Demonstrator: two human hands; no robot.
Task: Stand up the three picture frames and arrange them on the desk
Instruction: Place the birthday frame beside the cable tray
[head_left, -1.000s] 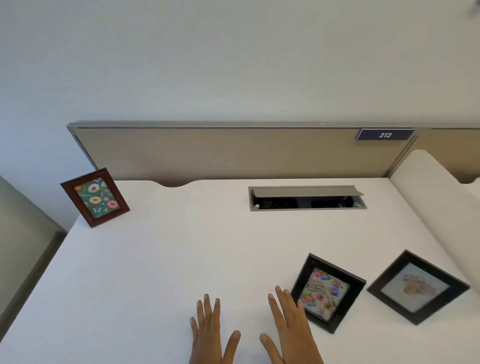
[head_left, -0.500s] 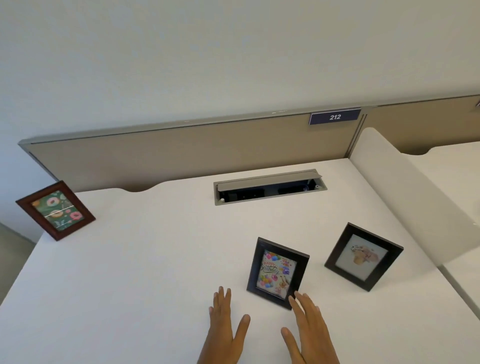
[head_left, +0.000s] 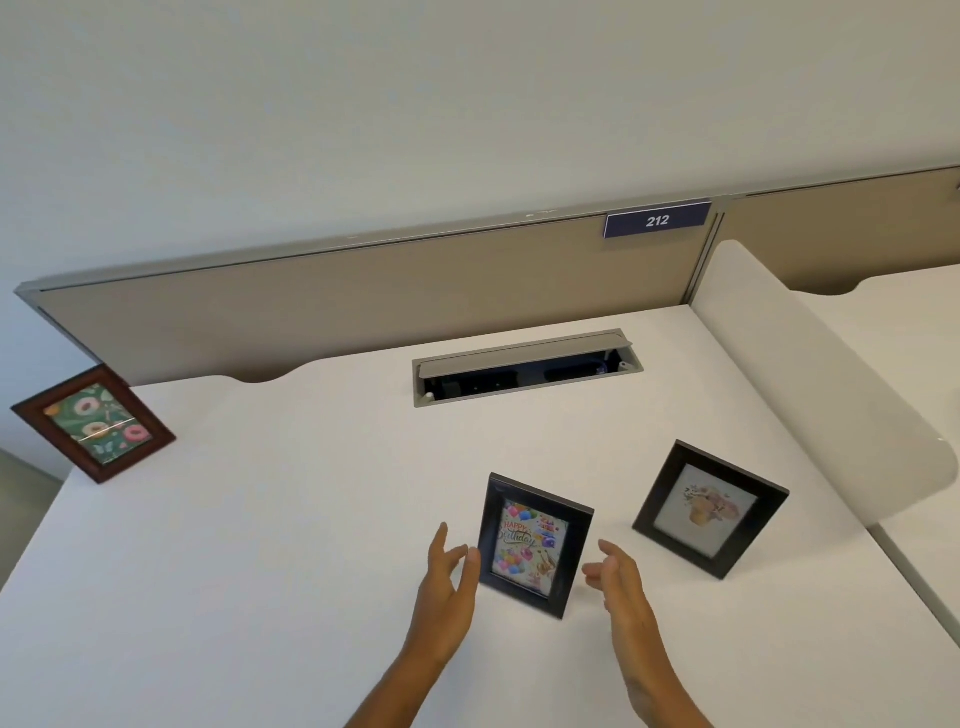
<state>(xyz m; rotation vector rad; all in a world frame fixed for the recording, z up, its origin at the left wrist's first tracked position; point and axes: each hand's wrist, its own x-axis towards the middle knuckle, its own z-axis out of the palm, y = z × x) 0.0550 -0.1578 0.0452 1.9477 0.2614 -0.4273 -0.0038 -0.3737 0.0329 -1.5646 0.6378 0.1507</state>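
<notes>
The birthday frame (head_left: 535, 545) stands upright between our hands. Our left hand (head_left: 447, 577) is nearer, our right hand (head_left: 618, 582) just beside; both spread, holding nothing.

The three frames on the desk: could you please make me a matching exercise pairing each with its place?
Things:
1. Doughnut frame
2. Birthday frame
3. Flower frame

Places:
A. Between the left hand and right hand
B. Desk's far left corner
C. Nearest the white divider

Pairs: 1-B, 2-A, 3-C
</notes>
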